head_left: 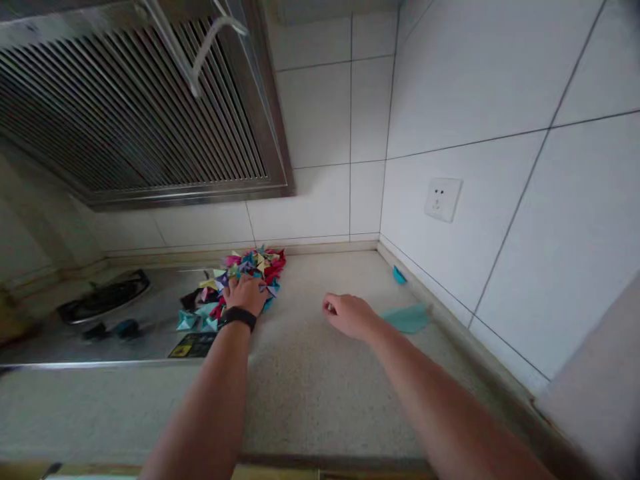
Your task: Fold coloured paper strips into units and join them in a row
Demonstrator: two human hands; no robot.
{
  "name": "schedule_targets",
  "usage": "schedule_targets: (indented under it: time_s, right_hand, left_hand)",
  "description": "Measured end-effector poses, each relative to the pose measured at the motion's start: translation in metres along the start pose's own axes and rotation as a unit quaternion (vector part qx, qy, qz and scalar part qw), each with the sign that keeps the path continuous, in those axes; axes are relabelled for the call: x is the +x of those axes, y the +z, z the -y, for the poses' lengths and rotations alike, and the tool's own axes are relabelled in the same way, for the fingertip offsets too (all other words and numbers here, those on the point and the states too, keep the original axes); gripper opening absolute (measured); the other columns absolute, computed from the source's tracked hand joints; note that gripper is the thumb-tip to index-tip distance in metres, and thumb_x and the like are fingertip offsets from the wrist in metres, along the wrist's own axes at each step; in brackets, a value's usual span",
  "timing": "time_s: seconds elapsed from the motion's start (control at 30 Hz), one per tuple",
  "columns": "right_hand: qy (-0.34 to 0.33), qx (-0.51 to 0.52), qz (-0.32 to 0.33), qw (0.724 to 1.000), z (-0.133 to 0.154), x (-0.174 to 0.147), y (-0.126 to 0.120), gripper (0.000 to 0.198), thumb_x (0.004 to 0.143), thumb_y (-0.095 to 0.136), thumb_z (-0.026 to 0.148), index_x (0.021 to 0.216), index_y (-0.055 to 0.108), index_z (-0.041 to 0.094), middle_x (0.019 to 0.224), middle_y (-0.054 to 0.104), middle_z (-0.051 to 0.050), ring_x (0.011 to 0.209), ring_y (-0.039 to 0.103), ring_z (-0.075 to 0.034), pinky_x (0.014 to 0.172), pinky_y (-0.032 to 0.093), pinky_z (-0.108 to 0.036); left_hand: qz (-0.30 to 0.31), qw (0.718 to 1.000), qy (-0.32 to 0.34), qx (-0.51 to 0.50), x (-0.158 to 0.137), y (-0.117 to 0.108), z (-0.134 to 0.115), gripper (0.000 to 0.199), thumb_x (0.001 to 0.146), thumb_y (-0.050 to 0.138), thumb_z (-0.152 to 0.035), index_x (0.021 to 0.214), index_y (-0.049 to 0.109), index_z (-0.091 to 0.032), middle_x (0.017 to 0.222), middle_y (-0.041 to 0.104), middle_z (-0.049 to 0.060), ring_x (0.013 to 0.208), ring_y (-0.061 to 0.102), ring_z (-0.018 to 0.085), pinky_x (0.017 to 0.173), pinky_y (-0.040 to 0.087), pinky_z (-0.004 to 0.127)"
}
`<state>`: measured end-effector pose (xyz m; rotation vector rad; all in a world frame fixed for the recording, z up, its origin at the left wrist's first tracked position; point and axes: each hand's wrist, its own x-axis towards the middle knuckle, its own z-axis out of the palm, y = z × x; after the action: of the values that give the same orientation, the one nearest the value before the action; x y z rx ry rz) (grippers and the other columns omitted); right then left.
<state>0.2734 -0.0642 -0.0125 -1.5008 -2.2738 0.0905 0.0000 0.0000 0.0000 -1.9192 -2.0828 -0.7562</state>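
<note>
A heap of small folded paper pieces (pixel 273 263) in red, yellow, purple and blue lies at the stove's right side and spills onto the counter. On its near part rests my left hand (pixel 246 295), back up, fingers spread over the papers. A black band (pixel 239 316) circles that wrist. My right hand (pixel 347 313) is over the counter to the right, its fingers curled in; whatever they hold, if anything, is too small to name. Partly behind the right forearm lies a flat teal paper sheet (pixel 409 319). A small blue folded paper (pixel 399 275) sits by the right wall.
The counter (pixel 310 387) runs into a tiled corner. A gas stove (pixel 165 293) with a black burner (pixel 105 297) is at left, below a slatted range hood (pixel 150 120). A white socket (pixel 443 199) is on the right wall.
</note>
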Motion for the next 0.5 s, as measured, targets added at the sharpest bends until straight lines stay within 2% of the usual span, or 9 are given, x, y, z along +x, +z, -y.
schedule_targets:
  time_s: [0.1, 0.17, 0.23, 0.33, 0.4, 0.5]
  right_hand:
    - [0.013, 0.005, -0.010, 1.000, 0.001, 0.002, -0.002, 0.017, 0.088, 0.051, 0.033, 0.094, 0.064, 0.025, 0.083, 0.069, -0.003, 0.075, 0.062, -0.017, 0.061, 0.032, -0.026]
    - [0.017, 0.019, -0.031, 0.999, 0.002, 0.002, -0.003, 0.016, 0.088, 0.052, 0.032, 0.098, 0.062, 0.025, 0.082, 0.069, -0.002, 0.073, 0.061, -0.016, 0.062, 0.033, -0.026]
    - [0.016, 0.039, -0.061, 0.997, 0.003, 0.002, -0.006, 0.022, 0.085, 0.056, 0.031, 0.106, 0.058, 0.025, 0.083, 0.067, -0.001, 0.072, 0.060, -0.015, 0.063, 0.033, -0.026]
    - [-0.006, 0.074, -0.096, 0.993, 0.003, 0.001, -0.009, 0.043, 0.079, 0.063, 0.029, 0.120, 0.049, 0.025, 0.093, 0.065, -0.001, 0.072, 0.058, -0.013, 0.063, 0.035, -0.024]
    - [-0.026, 0.096, -0.100, 0.990, 0.002, 0.001, -0.010, 0.050, 0.076, 0.067, 0.028, 0.122, 0.047, 0.026, 0.101, 0.063, -0.002, 0.071, 0.057, -0.012, 0.062, 0.036, -0.024]
    - [-0.050, 0.117, -0.090, 0.988, 0.001, 0.002, -0.009, 0.048, 0.075, 0.068, 0.027, 0.119, 0.050, 0.027, 0.100, 0.062, -0.001, 0.073, 0.056, -0.012, 0.063, 0.036, -0.023]
  left_hand:
    - [-0.042, 0.997, 0.043, -0.048, 0.002, -0.007, -0.011, 0.026, 0.078, 0.059, -0.039, 0.096, 0.072, -0.026, 0.109, 0.066, 0.009, 0.109, 0.050, 0.036, 0.091, 0.035, 0.049]
    - [-0.031, 0.987, 0.091, -0.126, 0.001, -0.007, -0.020, 0.029, 0.080, 0.057, -0.040, 0.099, 0.070, -0.023, 0.103, 0.068, 0.009, 0.101, 0.056, 0.030, 0.089, 0.039, 0.040]
    - [0.012, 0.962, 0.141, -0.234, -0.003, -0.004, -0.033, 0.030, 0.083, 0.054, -0.041, 0.098, 0.069, -0.019, 0.093, 0.070, 0.007, 0.087, 0.061, 0.022, 0.080, 0.044, 0.031]
    - [0.090, 0.911, 0.182, -0.360, -0.015, 0.005, -0.052, 0.033, 0.085, 0.051, -0.044, 0.090, 0.069, -0.016, 0.079, 0.070, 0.005, 0.071, 0.061, 0.017, 0.066, 0.044, 0.026]
    - [0.143, 0.887, 0.193, -0.394, -0.023, 0.010, -0.063, 0.035, 0.085, 0.051, -0.045, 0.087, 0.069, -0.015, 0.073, 0.068, 0.005, 0.065, 0.059, 0.016, 0.059, 0.042, 0.024]
    - [0.193, 0.865, 0.203, -0.417, -0.032, 0.013, -0.074, 0.036, 0.085, 0.051, -0.045, 0.088, 0.070, -0.015, 0.071, 0.067, 0.004, 0.061, 0.057, 0.014, 0.056, 0.040, 0.023]
